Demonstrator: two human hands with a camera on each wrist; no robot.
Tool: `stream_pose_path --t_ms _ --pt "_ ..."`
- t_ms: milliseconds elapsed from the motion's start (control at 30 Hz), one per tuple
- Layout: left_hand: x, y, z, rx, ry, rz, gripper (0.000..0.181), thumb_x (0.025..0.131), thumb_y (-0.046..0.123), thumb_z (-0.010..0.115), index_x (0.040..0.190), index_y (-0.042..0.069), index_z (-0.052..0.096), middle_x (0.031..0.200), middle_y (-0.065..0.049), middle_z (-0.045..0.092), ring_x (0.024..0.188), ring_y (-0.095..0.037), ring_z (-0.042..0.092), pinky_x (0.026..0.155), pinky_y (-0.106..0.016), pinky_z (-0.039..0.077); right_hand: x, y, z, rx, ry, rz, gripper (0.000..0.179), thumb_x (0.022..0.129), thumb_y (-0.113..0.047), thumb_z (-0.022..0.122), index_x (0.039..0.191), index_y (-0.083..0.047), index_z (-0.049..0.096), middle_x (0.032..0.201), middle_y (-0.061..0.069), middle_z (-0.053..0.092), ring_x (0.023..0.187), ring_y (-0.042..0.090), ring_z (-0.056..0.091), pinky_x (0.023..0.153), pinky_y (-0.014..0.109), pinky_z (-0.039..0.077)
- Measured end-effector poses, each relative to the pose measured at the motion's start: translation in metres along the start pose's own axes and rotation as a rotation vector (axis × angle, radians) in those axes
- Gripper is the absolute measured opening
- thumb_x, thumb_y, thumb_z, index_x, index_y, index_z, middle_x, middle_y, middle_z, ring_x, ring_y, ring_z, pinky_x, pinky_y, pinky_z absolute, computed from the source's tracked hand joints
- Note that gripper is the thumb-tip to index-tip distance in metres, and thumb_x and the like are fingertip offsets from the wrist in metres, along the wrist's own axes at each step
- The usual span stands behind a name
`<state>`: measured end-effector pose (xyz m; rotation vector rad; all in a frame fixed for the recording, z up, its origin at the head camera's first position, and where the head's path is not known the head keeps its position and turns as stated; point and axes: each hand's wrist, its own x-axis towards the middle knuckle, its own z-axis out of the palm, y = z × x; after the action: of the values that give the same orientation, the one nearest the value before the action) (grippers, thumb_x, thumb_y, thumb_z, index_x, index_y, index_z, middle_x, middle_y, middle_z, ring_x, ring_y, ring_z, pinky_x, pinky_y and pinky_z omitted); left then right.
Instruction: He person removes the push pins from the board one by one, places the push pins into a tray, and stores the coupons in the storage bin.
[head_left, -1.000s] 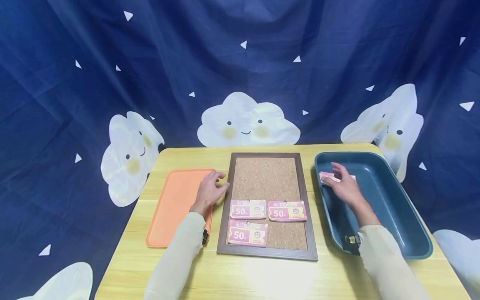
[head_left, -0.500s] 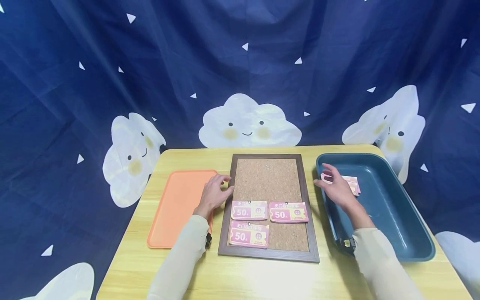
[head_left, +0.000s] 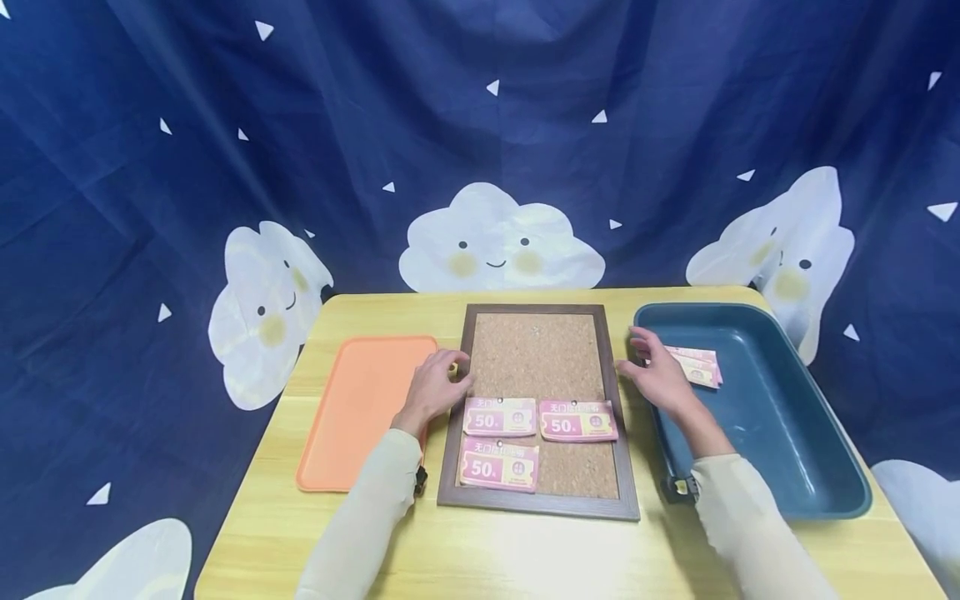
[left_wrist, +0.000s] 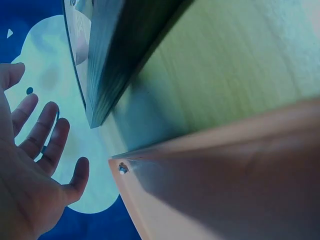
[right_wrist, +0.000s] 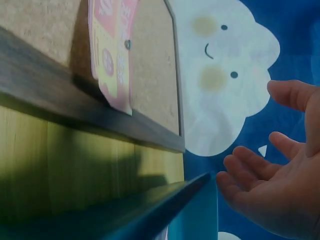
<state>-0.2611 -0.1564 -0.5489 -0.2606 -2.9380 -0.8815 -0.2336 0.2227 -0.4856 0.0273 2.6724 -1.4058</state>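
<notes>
Three pink-and-yellow coupons are pinned on a dark-framed corkboard (head_left: 534, 354): an upper left one (head_left: 500, 417), an upper right one (head_left: 578, 421) and a lower left one (head_left: 500, 465). My left hand (head_left: 435, 387), fingers relaxed and holding nothing, hovers at the board's left frame, beside an orange tray (head_left: 360, 417). Over the left rim of a dark blue bin (head_left: 780, 433), my right hand (head_left: 660, 379) is also empty, its fingers loosely spread towards the board. Loose coupons (head_left: 697, 367) lie in the bin just right of that hand, partly hidden by it.
A small shiny pin (left_wrist: 122, 168) shows at the tray's corner in the left wrist view. Another metal bit (head_left: 535, 331) sits high on the cork. A blue cloud-patterned curtain (head_left: 480, 125) hangs behind the wooden table (head_left: 397, 317).
My right hand has moved left from over the coupons in the bin to the bin's rim, uncovering more of them. The left hand has shifted slightly right to the board's frame.
</notes>
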Motion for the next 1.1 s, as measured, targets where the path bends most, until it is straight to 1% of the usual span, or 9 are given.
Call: stream_pose_path --t_ms 133,233,400,567,700,800,967,1100 --pt "0.000 0.003 0.001 0.018 -0.031 0.005 0.042 0.085 0.041 0.065 0.121 0.020 0.063 0.128 0.000 0.062 0.115 -0.023 0.057 0.103 -0.050 0.039 0.000 -0.006 0.003 0.017 -0.016 -0.011 0.075 0.093 -0.026 0.061 0.154 -0.011 0.020 0.152 0.026 0.032 0.139 0.046 0.033 0.109 0.060 0.031" --pt "0.000 0.004 0.003 0.029 -0.053 0.015 0.043 0.085 0.042 0.064 0.122 0.020 0.063 0.128 0.000 0.062 0.117 -0.023 0.057 0.104 -0.049 0.039 0.000 -0.010 0.007 0.020 -0.026 -0.010 0.074 0.093 -0.024 0.061 0.153 -0.012 0.020 0.152 0.025 0.032 0.139 0.046 0.033 0.109 0.060 0.031" --pt "-0.002 0.006 0.005 0.043 -0.073 0.029 0.044 0.082 0.043 0.063 0.120 0.022 0.064 0.121 0.002 0.064 0.113 -0.019 0.058 0.101 -0.046 0.041 0.001 -0.015 0.017 0.008 -0.051 -0.001 0.072 0.093 -0.023 0.060 0.153 -0.012 0.022 0.152 0.024 0.033 0.138 0.046 0.034 0.108 0.060 0.033" --pt "-0.004 0.008 0.007 0.063 -0.092 0.045 0.043 0.082 0.042 0.063 0.119 0.021 0.065 0.118 0.003 0.065 0.113 -0.018 0.059 0.101 -0.043 0.042 0.001 -0.015 0.028 -0.001 -0.070 -0.003 0.068 0.093 -0.022 0.058 0.152 -0.013 0.025 0.151 0.023 0.035 0.136 0.044 0.038 0.107 0.059 0.034" --pt "-0.005 0.010 0.008 0.087 -0.109 0.065 0.041 0.082 0.042 0.063 0.118 0.022 0.065 0.116 0.005 0.066 0.110 -0.018 0.059 0.098 -0.041 0.043 0.002 -0.011 0.037 0.016 -0.087 -0.019 0.066 0.094 -0.020 0.057 0.152 -0.011 0.026 0.149 0.023 0.038 0.134 0.043 0.041 0.106 0.057 0.036" --pt "-0.005 0.011 0.009 0.095 -0.120 0.068 0.041 0.081 0.043 0.064 0.116 0.023 0.065 0.113 0.006 0.065 0.108 -0.017 0.059 0.096 -0.042 0.044 0.001 -0.011 0.045 0.021 -0.104 -0.033 0.065 0.093 -0.019 0.058 0.151 -0.011 0.028 0.147 0.022 0.041 0.131 0.042 0.045 0.104 0.056 0.039" --pt "-0.007 0.016 0.011 0.105 -0.165 0.062 0.041 0.081 0.047 0.065 0.115 0.024 0.065 0.112 0.005 0.064 0.106 -0.016 0.058 0.094 -0.041 0.044 0.001 -0.013 0.057 0.018 -0.124 -0.044 0.065 0.092 -0.020 0.059 0.149 -0.011 0.030 0.145 0.022 0.044 0.127 0.041 0.048 0.101 0.055 0.042" --pt "-0.008 0.018 0.013 0.108 -0.198 0.057 0.043 0.082 0.048 0.065 0.116 0.023 0.065 0.114 0.004 0.064 0.107 -0.017 0.057 0.095 -0.041 0.043 0.002 -0.012 0.065 0.024 -0.139 -0.041 0.065 0.092 -0.019 0.060 0.149 -0.011 0.031 0.143 0.021 0.045 0.125 0.040 0.051 0.099 0.053 0.045"
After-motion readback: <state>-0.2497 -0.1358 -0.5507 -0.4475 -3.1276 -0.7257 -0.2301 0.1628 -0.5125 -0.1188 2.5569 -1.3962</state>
